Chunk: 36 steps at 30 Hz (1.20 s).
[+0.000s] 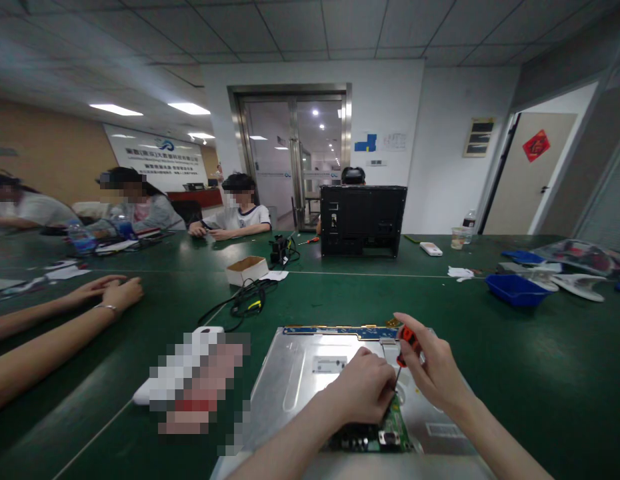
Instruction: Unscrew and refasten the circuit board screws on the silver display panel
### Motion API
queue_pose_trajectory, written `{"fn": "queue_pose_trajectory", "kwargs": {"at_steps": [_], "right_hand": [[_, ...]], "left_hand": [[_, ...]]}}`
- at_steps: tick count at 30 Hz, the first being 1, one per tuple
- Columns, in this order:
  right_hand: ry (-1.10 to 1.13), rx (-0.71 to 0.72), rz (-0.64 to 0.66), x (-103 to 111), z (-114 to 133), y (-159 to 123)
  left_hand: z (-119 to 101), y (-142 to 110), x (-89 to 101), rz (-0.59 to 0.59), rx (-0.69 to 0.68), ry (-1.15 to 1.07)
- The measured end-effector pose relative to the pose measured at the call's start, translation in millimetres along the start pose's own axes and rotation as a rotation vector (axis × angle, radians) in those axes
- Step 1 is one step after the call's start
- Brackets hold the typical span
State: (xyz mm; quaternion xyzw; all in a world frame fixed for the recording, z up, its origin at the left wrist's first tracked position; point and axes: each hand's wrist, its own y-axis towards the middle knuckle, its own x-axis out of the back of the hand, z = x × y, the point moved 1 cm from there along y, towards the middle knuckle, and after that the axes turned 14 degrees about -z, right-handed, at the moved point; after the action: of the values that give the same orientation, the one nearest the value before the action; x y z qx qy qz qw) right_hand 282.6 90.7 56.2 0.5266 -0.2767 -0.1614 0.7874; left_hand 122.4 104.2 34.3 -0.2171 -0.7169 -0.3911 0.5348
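Observation:
A metal-backed display panel (300, 373) lies flat on the table before me. A blue circuit strip (335, 331) runs along its far edge. Near the panel's front sits a green circuit board (397, 423), partly covered by my left hand. My right hand (437, 373) grips the red and black handle of a screwdriver (409, 339). Its shaft slants down towards the board, and the tip is hidden beside my left fingers. My left hand (365, 387) is closed over the board, fingers curled by the shaft; whatever they pinch is hidden.
Left of the panel lies a white device (210, 333), partly pixelated. Beyond are black cables (247, 300), an open carton (247, 270) and an upright black monitor housing (363, 220). A blue tray (517, 290) stands right. A neighbour's hands (117, 293) rest left; other people sit behind.

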Motion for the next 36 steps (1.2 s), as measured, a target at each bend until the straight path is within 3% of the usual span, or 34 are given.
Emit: {"fn": "queue_pose_trajectory", "kwargs": {"at_steps": [13, 23, 36], "right_hand": [[-0.048, 0.06, -0.106, -4, -2, 0], [-0.009, 0.026, 0.003, 1, 5, 2], [-0.092, 0.069, -0.053, -5, -6, -2]], "left_hand": [[3, -1, -3.5, -0.011, -0.011, -0.001], [3, -1, -4.1, -0.024, -0.019, 0.014], [0, -1, -0.8, -0.007, -0.017, 0.044]]}}
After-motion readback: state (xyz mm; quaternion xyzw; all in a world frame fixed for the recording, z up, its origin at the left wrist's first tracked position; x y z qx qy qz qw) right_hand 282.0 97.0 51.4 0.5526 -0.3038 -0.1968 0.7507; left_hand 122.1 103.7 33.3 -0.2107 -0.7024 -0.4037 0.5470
